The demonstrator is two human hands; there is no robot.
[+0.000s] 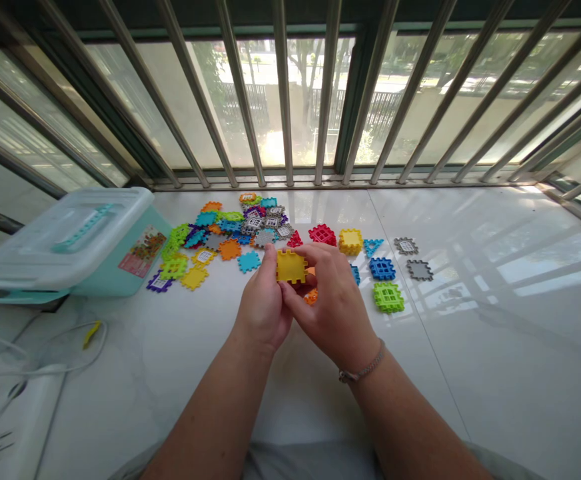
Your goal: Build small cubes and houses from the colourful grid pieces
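No legible text in view. Sticker [142,251] on the teal plastic storage box [101,283]: multicoloured picture, any print too small to read. White object [0,433] at lower left: dark printed lines, blurred, unreadable.

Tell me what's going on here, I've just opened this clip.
A person holds a yellow block in both hands, the left hand and right hand pressing it from either side above a white ledge. Loose colourful pieces lie scattered beyond the hands, and a few separate ones, including a green block, sit to the right. A teal lidded box stands at the left.
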